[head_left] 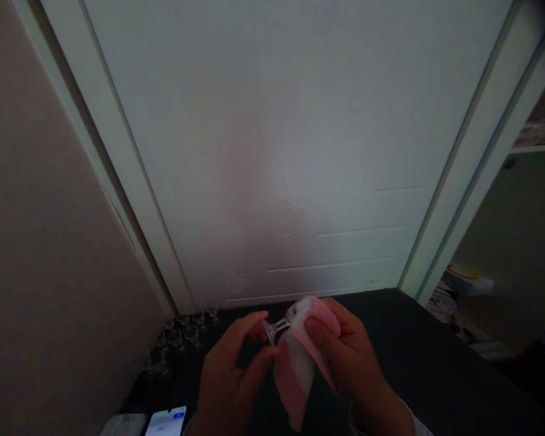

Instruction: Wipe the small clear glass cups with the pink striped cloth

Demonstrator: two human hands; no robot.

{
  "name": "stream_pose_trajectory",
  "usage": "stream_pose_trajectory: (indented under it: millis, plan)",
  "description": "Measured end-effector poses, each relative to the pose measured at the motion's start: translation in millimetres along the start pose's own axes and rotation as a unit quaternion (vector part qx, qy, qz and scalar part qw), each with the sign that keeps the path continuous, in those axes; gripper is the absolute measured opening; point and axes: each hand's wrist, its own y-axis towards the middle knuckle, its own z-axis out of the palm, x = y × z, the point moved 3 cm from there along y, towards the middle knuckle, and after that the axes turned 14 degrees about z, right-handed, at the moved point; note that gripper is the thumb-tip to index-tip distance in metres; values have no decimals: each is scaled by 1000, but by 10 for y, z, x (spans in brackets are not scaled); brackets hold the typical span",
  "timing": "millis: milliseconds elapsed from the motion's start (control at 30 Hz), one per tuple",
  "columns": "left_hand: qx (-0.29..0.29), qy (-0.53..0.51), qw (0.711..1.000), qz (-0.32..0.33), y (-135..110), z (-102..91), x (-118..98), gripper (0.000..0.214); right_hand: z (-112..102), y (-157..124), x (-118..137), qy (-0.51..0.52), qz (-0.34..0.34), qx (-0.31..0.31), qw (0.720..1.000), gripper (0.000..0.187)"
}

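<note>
A small clear stemmed glass (279, 327) is held sideways above the dark tabletop. My left hand (236, 363) pinches its foot between thumb and fingers. A pink and white cloth (295, 369) wraps around the bowl end of the glass, so most of the bowl is hidden. My right hand (345, 345) grips the cloth around that end, with the thumb on top. The cloth's loose part hangs down between my hands.
Several small clear glasses (177, 339) stand on the dark table (418, 357) at the left, by the wall. A lit phone (166, 422) lies at the front left edge beside a pale object (125, 426). A white panel with embossed hearts (290, 218) rises behind the table; shelves with items are at right.
</note>
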Motion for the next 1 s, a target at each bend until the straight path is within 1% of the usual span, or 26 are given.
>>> stream_pose_trajectory:
  millis: [67, 200, 300, 367, 433, 500, 600, 667, 767, 833, 900, 1000]
  plan:
    - [-16, -20, 1000, -10, 8, -1, -1, 25, 3, 0, -5, -7, -8, 8, 1000, 27]
    - [-13, -57, 998, -29, 32, -6, -9, 28, 23, -16, -2, -19, -28, 29, 999, 31]
    - [-18, -74, 997, -18, 52, -26, -34, 34, 49, -34, 5, -27, -38, 45, 998, 31]
    - [-9, -86, 996, -17, 61, -19, -64, 39, 71, -44, 8, -32, -38, 59, 997, 29]
    - [-18, -91, 995, -33, 62, -4, -96, 48, 91, -51, 12, -38, -39, 71, 996, 25]
    - [-40, -89, 993, -62, 57, 16, -122, 56, 106, -55, 12, -42, -39, 83, 995, 20]
    - [-55, -88, 990, -97, 46, 48, -129, 62, 115, -62, 8, -43, -39, 100, 993, 17]
    - [-43, -87, 989, -113, 44, 58, -103, 64, 113, -67, 8, -54, -39, 104, 992, 19]
    - [6, -85, 988, -127, 46, 62, -44, 67, 112, -75, 19, -71, -45, 110, 990, 20]
    - [26, -84, 986, -140, 47, 58, -16, 66, 114, -79, 31, -74, -51, 114, 989, 17]
    - [25, -84, 984, -154, 49, 58, -7, 65, 111, -79, 41, -78, -63, 101, 990, 15]
    - [9, -91, 985, -144, 53, 87, -38, 64, 99, -66, 38, -84, -79, 63, 991, 16]
